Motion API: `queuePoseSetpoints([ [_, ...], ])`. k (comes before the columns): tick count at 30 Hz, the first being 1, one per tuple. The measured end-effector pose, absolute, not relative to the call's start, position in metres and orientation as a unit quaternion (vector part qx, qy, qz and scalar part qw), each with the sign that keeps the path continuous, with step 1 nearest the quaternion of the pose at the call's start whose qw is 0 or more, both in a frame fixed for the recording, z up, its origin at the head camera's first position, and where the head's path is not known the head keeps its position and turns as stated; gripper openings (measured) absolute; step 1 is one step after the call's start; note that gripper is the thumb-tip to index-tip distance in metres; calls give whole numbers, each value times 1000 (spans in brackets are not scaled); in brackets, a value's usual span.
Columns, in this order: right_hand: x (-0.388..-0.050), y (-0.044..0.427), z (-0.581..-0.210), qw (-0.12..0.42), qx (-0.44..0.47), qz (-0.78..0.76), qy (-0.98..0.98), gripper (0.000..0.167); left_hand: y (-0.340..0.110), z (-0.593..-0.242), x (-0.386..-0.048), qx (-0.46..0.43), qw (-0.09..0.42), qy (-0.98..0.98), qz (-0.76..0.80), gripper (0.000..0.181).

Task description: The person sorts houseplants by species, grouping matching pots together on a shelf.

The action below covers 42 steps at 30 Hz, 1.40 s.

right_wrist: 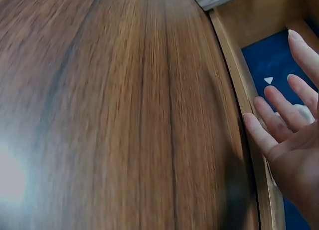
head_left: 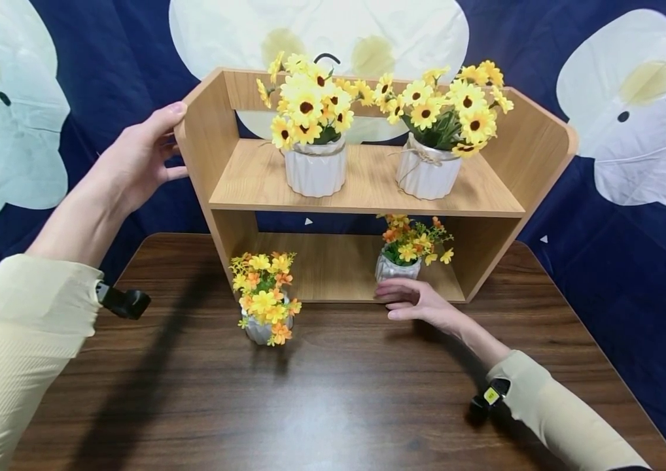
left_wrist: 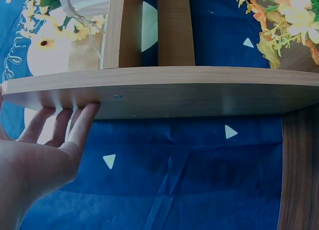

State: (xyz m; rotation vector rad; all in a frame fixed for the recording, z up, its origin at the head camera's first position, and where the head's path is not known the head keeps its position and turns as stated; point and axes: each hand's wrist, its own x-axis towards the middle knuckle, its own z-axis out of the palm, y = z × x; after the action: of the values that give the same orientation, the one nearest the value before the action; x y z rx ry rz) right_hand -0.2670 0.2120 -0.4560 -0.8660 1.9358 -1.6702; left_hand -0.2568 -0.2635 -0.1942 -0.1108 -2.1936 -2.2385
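Note:
A light wooden two-tier shelf (head_left: 368, 210) stands on the table. My left hand (head_left: 140, 154) holds its left side panel (left_wrist: 199, 98), the thumb at the panel's edge and the fingers against the outer face. In front of the lower tier's right part is my right hand (head_left: 418, 302), its fingers loosely bent and nothing in them. Just behind that hand, on the lower tier, a white pot (head_left: 396, 267) bears orange and yellow flowers. A similar flower pot (head_left: 261, 329) stands at the shelf's left front. In the right wrist view, the fingers (right_wrist: 279, 113) spread over the shelf's lower edge.
Two white ribbed pots with yellow sunflower-like blooms stand on the upper tier, one left (head_left: 316, 171) and one right (head_left: 427, 171). The dark wooden table (head_left: 333, 392) extends in front. Behind hangs a navy cloth (head_left: 621, 275) with pale cartoon shapes.

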Motion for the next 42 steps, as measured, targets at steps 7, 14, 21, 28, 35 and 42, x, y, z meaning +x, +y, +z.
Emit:
queuePoseSetpoints([
  [7, -268, 192, -459, 227, -315, -621, 681, 71, -265, -195, -257, -37, 1, -695, -718, 61],
  [14, -269, 172, -462, 230, -316, -619, 681, 74, -264, -195, -257, -39, -1, -694, -719, 60],
  [21, -270, 154, -463, 238, -316, -615, 682, 77, -264, -196, -259, -39, 1, -692, -721, 62],
  [28, -270, 135, -464, 245, -317, -617, 677, 77, -266, -197, -260, -41, 2, -688, -724, 61],
  [35, -268, 115, -460, 252, -322, -615, 674, 78, -267, -197, -260, -39, 4, -689, -724, 60],
  [42, -269, 97, -463, 252, -336, -605, 676, 80, -267, -197, -261, -41, 3, -686, -726, 59],
])
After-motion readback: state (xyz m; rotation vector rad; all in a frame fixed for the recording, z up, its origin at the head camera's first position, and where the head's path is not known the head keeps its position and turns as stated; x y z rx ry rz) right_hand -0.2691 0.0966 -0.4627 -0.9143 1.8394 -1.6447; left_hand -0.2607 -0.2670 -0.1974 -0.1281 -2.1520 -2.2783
